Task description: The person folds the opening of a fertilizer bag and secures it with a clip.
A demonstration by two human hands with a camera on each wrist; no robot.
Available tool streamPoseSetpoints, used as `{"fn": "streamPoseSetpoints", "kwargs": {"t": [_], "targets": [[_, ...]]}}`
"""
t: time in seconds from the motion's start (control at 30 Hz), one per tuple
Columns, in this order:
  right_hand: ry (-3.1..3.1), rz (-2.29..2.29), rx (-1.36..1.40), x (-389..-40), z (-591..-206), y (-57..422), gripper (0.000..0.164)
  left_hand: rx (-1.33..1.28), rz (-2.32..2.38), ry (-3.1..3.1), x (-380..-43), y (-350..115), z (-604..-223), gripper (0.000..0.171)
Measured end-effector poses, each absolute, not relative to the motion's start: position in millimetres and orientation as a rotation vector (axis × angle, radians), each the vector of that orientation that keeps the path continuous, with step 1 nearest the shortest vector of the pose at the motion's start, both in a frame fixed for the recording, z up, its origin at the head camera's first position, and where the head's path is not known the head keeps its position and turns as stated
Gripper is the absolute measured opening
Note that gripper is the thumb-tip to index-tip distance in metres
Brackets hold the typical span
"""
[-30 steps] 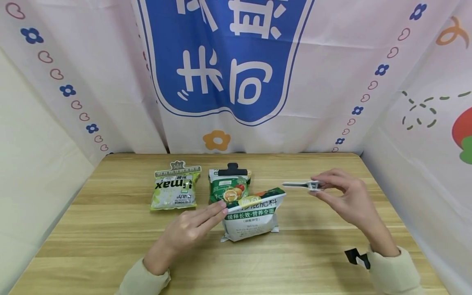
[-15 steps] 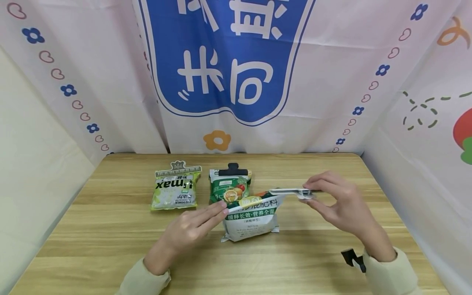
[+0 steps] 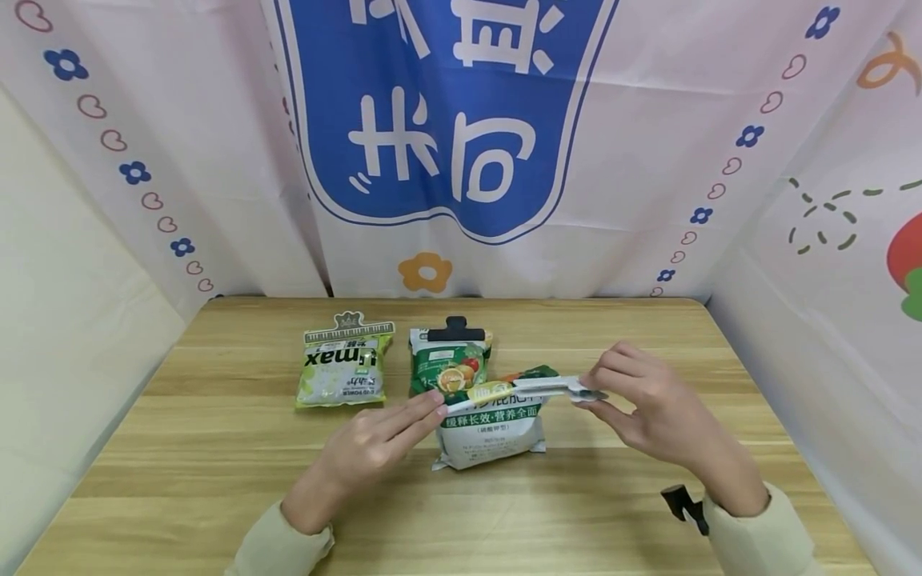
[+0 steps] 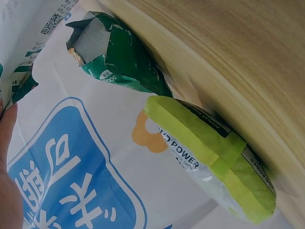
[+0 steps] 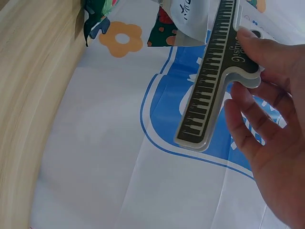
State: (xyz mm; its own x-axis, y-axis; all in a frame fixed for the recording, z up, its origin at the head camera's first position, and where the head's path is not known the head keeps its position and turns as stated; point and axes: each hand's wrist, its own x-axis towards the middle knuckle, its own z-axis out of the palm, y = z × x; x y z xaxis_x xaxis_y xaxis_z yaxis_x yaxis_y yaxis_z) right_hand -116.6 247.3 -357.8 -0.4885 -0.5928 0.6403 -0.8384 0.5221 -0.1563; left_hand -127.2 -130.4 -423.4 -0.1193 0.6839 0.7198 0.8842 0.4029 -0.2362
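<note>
A white and green fertilizer bag (image 3: 490, 436) stands on the table with its top folded over. My left hand (image 3: 363, 452) pinches the left end of that fold, its fingers fairly straight; only a little of the hand shows in the left wrist view. My right hand (image 3: 651, 404) holds a bag clip (image 5: 209, 90) with a piano-key pattern, thumb on one handle and fingers on the other. In the head view the clip's long bar overlaps the right part of the fold. The clip's inner side is hidden.
Behind stand a lime-green Umax bag (image 3: 342, 376) with a crown-shaped piano-key clip (image 3: 349, 326), and a green fruit-printed bag (image 3: 450, 364) with a black clip (image 3: 456, 330). A printed cloth (image 3: 648, 160) hangs behind the wooden table (image 3: 216, 480).
My right hand has brought the clip left and slightly down, from beside the bag to over the right part of its fold. The left hand and the bags have stayed in place.
</note>
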Motion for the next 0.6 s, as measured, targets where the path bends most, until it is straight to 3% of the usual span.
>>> {"fn": "streamPoseSetpoints", "kwargs": {"t": [0.17,0.3,0.43,0.6], "targets": [[-2.263,0.555,1.188,-118,-356,245,0.027,-1.346,-0.318,-1.876,-127,-131,-424,0.04],[-2.262,0.483,1.229,-121,-355,241,0.008,-1.348,-0.323,-1.875,-127,-131,-423,0.04],[-2.249,0.429,1.269,-125,-353,233,0.028,-1.355,-0.324,-1.869,-128,-131,-423,0.04],[-2.274,0.398,1.295,-128,-353,224,0.028,-1.363,-0.304,-1.854,-128,-132,-423,0.038]]}}
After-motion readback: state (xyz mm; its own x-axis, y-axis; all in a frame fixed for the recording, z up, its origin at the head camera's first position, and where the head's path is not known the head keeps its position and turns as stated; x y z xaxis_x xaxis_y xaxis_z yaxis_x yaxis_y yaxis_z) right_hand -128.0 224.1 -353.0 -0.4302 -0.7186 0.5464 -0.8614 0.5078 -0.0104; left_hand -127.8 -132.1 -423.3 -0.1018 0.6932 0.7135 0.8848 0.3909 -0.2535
